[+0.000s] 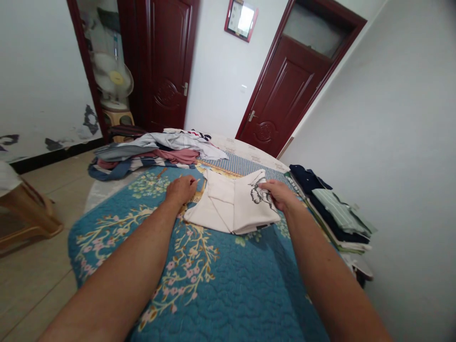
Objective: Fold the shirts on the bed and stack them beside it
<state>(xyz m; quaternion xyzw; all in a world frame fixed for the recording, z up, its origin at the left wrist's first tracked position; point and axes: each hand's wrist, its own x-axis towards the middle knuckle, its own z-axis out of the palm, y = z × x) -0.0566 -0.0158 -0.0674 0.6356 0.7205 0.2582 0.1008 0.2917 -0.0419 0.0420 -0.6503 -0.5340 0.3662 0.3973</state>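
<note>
Where the blue quilt spreads, the cream garment lies part-folded on it — the right hand pinching its right side, the left hand curled by its left edge, gripping or not I can't tell. A one-sided tug could skew its folds. Beyond it, to the left, sprawls a clothes heap.

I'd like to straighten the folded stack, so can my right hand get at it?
Probably yes, once your right hand lets go of the cream garment; the folded stack sits just to that hand's right, with nothing seen standing between.
</note>
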